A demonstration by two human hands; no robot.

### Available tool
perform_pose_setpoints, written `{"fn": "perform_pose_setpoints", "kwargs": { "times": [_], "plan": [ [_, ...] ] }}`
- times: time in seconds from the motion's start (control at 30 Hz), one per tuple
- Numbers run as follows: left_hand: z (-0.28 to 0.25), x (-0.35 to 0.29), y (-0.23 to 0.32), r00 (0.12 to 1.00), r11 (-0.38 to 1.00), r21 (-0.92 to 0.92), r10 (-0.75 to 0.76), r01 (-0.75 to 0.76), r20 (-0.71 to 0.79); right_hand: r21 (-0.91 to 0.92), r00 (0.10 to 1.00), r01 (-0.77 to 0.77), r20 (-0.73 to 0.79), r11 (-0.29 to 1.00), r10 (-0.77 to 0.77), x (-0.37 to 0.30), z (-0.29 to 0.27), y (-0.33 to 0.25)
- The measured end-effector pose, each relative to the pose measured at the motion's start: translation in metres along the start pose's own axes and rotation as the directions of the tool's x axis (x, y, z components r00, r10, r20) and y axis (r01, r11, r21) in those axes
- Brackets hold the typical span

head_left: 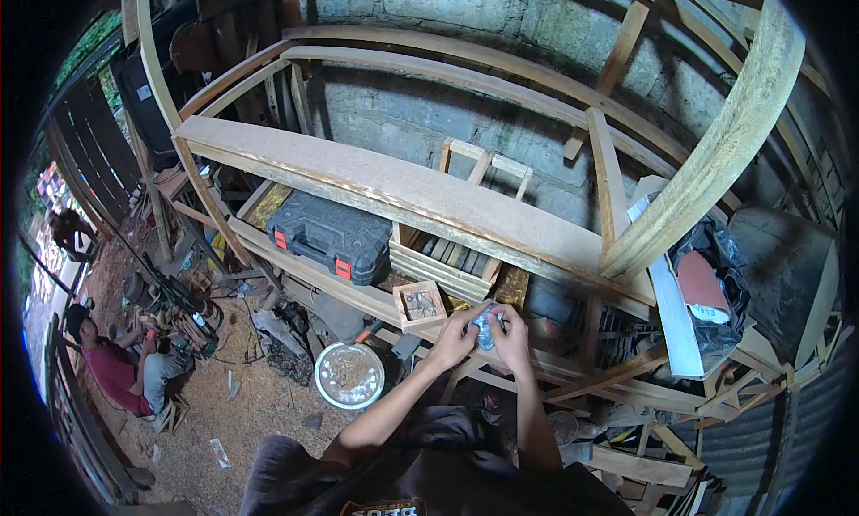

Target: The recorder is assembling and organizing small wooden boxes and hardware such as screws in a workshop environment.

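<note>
Between my two hands is a small, bluish clear plastic bag (486,330); its contents are too small to make out. My left hand (456,335) grips the bag from one side, fingers closed. On the other side my right hand (511,337) pinches its upper part. Just left of my hands, a small square wooden box (420,305) with small dark pieces inside rests on the bench's lower shelf. A black tool case (329,237) with red latches lies farther left on that shelf.
A long wooden plank (394,185) runs across above the shelf. Below left stands a round white basin (350,376) holding brownish material. A slanting beam (716,158) rises at the right, beside a black plastic bag (723,279). A seated co-worker (121,364) is at far left.
</note>
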State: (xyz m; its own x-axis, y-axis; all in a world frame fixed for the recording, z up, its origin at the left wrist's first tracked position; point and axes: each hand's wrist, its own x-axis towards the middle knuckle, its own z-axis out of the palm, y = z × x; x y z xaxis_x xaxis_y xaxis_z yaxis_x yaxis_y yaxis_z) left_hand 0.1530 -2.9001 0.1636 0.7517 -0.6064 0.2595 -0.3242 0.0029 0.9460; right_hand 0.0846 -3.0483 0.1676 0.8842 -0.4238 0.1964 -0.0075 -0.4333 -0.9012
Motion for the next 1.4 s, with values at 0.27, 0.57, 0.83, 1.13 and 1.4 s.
{"fn": "perform_pose_setpoints", "kwargs": {
  "times": [0.27,0.57,0.83,1.13,1.4],
  "plan": [
    [-0.026,-0.015,0.016,0.985,0.954,-0.288,-0.121,0.08,-0.127,0.372,0.999,0.04,-0.011,0.927,-0.039,0.0,0.017,-0.037],
    [-0.07,-0.035,0.02,0.914,0.882,-0.465,-0.251,0.081,-0.318,0.379,0.979,0.046,0.165,0.924,-0.117,0.007,0.073,-0.08],
    [-0.095,-0.053,0.015,0.815,0.877,-0.481,-0.298,0.028,-0.497,0.084,0.899,0.378,0.207,0.922,-0.387,0.001,0.088,-0.108],
    [-0.092,-0.052,0.017,0.774,0.778,-0.624,-0.435,0.067,-0.459,-0.063,0.839,0.518,0.235,0.853,-0.491,0.002,0.081,-0.112],
    [-0.089,-0.046,0.021,0.779,0.822,-0.563,-0.408,0.086,-0.477,-0.162,0.793,0.605,0.204,0.779,-0.574,0.001,0.073,-0.105]
  ]
}}
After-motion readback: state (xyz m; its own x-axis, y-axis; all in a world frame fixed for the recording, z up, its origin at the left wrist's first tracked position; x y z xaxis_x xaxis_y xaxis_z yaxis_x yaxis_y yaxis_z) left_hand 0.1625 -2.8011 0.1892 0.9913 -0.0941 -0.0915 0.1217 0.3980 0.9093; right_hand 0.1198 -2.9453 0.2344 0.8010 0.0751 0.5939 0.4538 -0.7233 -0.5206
